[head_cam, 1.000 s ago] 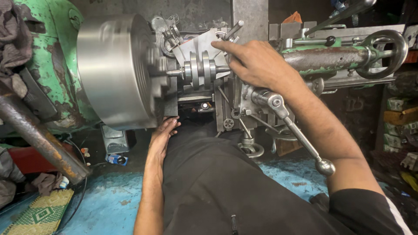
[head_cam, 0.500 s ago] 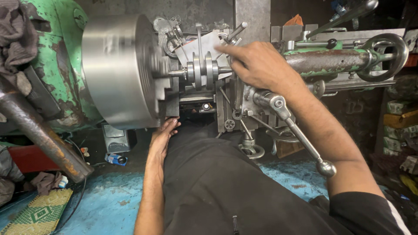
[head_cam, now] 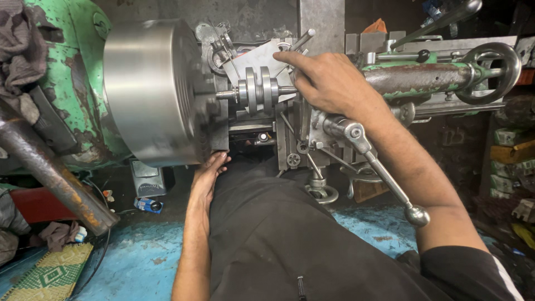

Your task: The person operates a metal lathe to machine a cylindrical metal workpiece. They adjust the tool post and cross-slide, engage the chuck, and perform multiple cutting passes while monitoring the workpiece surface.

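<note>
Lathe station, viewed from above the operator.

1. Workpiece (head_cam: 257, 89): a short grooved metal part with 2 raised collars, held horizontally in the chuck (head_cam: 153, 92) at its left end. Its right end runs toward the tailstock (head_cam: 423, 78), under the right hand. Gripping at one end leaves the collars exposed to the tooling side.

2. Right hand (head_cam: 329, 83): laid over the right end of the workpiece, index finger stretched left along the top toward the plate (head_cam: 259, 58) standing behind it. Fingers are curled loosely. Whether they pinch anything cannot be told, as the palm hides the underside.

3. Left hand (head_cam: 209, 175): held low, below the chuck and against the lathe's front edge, fingers straight and together, holding nothing. The position reads as bracing, well clear of the chuck face.

4. Hands are well apart, 1 above the spindle line, 1 beneath it.

5. Surroundings: a long handle (head_cam: 384, 173) with a ball end hangs down-right from the carriage, just under the right forearm. The handwheel (head_cam: 490, 69) sits at the far right. A rusty bar (head_cam: 50, 173) leans across the green headstock (head_cam: 72, 83). The floor (head_cam: 139, 262) is blue.
</note>
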Tool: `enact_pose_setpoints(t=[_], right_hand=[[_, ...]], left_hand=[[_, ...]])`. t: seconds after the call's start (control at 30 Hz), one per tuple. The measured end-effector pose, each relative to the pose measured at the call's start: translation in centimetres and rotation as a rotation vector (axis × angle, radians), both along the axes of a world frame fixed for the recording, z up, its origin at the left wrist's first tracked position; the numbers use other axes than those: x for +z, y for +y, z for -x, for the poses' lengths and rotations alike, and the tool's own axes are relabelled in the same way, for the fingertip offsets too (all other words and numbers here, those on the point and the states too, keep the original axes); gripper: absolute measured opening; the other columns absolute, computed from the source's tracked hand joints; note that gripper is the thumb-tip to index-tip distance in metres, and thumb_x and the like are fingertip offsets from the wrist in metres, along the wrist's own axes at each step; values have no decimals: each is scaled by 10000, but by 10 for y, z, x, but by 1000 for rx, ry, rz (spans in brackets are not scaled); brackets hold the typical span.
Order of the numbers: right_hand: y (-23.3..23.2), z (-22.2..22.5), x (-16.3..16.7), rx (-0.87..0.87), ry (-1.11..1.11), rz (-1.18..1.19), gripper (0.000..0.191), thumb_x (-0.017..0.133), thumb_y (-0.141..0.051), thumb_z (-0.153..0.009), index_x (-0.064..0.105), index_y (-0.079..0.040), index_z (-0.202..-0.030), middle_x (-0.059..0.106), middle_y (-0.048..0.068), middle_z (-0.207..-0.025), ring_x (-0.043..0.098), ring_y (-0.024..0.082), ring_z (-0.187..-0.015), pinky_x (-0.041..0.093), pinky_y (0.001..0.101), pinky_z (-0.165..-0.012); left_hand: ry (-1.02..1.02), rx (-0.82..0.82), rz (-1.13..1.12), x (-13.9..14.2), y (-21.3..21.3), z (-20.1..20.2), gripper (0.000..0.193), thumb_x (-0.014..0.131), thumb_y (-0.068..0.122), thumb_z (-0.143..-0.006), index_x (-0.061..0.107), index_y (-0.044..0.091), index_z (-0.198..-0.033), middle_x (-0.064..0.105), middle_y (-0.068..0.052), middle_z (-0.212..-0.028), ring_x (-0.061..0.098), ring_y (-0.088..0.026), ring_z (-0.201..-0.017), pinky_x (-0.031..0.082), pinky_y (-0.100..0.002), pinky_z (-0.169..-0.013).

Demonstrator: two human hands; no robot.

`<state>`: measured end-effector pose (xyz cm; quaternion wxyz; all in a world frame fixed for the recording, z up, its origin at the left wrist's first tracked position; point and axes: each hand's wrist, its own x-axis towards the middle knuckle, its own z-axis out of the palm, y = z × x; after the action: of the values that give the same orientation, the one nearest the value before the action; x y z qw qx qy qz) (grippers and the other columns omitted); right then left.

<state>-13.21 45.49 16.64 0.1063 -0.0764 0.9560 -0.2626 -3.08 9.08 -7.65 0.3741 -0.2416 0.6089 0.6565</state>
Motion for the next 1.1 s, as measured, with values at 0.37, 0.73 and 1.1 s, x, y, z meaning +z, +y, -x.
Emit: enact_pose_setpoints(t=[0.37, 0.73, 1.1], right_hand=[[23, -12, -29, 68, 342, 78, 308, 583, -69, -937, 752, -110, -1192, 717, 103, -764, 639, 216, -585, 520, 376, -567], [146, -74, -97, -486, 837, 99, 272, 543, 73, -993, 803, 9, -1044, 785, 141, -963, 695, 157, -748, 504, 269, -651], [136, -70, -99, -501, 625, -2, 361, 499, 126, -894, 803, 9, -1050, 787, 108, -964, 702, 135, -776, 468, 253, -666]], left_hand=[[336, -347, 779, 57, -2, -9, 384, 708, 399, -968, 694, 92, -1199, 742, -103, -1109, 700, -263, -1026, 538, -367, -869], [1050, -150, 1404, 78, -91, 2, 301, 670, 197, -1110, 615, -12, -1321, 675, -264, -1242, 657, -415, -1141, 536, -499, -971], [752, -142, 978, 52, -166, 24, 571, 852, 289, -909, 668, -54, -1327, 696, -239, -1231, 717, -323, -1000, 562, -386, -838]])
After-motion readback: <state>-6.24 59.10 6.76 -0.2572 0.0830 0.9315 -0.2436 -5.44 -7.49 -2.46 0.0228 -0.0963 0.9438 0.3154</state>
